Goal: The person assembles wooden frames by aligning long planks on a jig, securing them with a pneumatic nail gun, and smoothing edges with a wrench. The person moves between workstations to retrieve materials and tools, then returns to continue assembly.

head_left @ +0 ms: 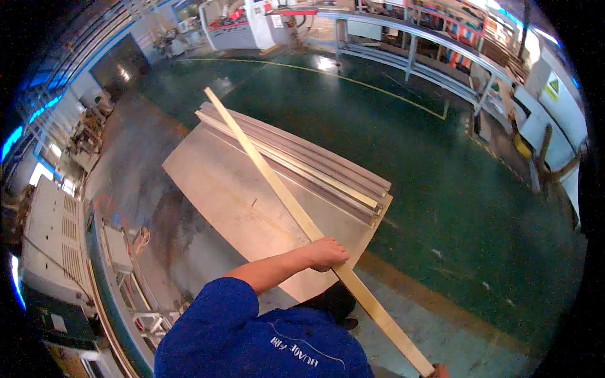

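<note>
A long, pale yellow bar (277, 189), straight and narrow like a wooden batten, runs diagonally from far left to near right. My left hand (325, 254) is wrapped round it a little past its middle. At the lower edge my right hand (439, 372) shows only in part, its fingers at the bar's near end. Beneath the bar's far half lies a broad, light brown panel (252, 205). Several long strips (296, 157), some brownish and some pale yellow, lie side by side along the panel's far right side.
Green floor (441, 183) with yellow lines surrounds the panel. A long metal rack (413, 44) stands at the back right, and a white machine (236, 25) at the back. On the left are a beige cabinet (53, 233) and a metal frame (135, 296) with hoses.
</note>
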The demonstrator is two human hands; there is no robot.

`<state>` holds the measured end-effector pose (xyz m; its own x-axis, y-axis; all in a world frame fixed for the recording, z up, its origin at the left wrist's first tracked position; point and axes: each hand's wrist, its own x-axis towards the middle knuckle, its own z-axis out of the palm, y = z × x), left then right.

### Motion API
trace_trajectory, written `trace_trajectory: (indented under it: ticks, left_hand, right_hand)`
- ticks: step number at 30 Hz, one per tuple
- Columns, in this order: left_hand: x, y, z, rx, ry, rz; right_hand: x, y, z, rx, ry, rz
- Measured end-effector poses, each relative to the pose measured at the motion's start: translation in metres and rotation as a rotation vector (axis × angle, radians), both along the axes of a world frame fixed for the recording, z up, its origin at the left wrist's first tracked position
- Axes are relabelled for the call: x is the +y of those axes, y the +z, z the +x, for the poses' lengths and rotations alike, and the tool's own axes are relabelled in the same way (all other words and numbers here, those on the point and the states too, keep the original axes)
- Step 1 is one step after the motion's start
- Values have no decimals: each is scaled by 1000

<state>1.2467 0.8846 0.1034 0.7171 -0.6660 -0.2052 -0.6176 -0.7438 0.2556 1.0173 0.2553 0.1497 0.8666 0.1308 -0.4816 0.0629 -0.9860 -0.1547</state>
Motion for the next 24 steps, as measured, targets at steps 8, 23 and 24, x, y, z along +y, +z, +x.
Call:
trace_trajectory:
  ticks: [8,23,24]
  left_hand:
    - [-51,-42,82,24,86,74]
    - [23,-96,332,-154,473,99]
    - [29,-96,334,-232,644,-6]
  right_hand:
    - [-125,-69,119,258,-174,430]
    - [-12,-71,475,-242,517,182]
    - [18,-50,500,-106,273,132]
